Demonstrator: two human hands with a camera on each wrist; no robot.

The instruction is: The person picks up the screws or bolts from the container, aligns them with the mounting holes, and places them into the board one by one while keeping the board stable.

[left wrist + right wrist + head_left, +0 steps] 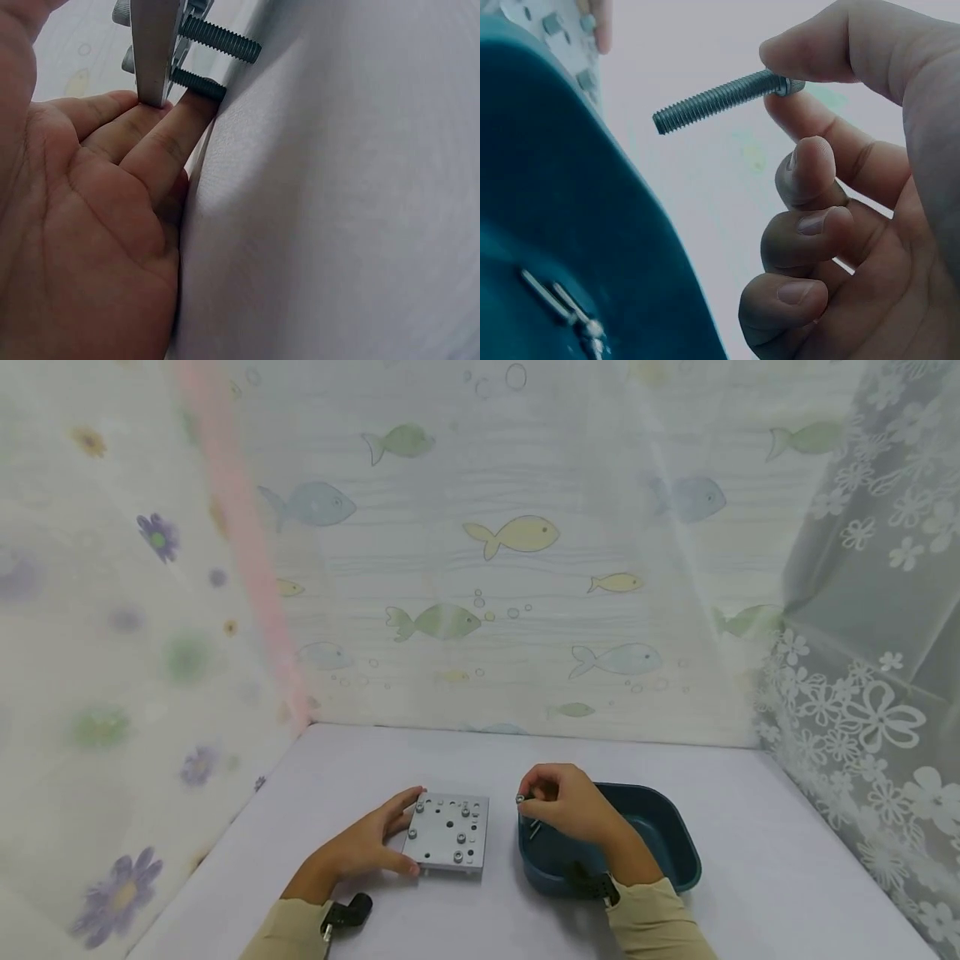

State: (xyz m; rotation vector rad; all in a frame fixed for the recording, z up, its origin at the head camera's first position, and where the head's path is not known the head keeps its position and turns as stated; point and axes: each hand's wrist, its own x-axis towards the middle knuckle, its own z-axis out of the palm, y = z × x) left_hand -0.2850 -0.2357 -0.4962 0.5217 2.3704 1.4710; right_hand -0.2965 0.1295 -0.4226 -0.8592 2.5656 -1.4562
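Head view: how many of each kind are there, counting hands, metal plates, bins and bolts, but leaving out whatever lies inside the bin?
Hands: 2 (left hand, right hand)
Metal plate: 1
Blue bin: 1
Bolts: 6 (5 plate bolts, 1 held bolt)
Total: 10

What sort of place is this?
Probably a makeshift curtained-off assembly booth: fish-print curtain behind, pale tabletop, and a metal plate with bolts in it.
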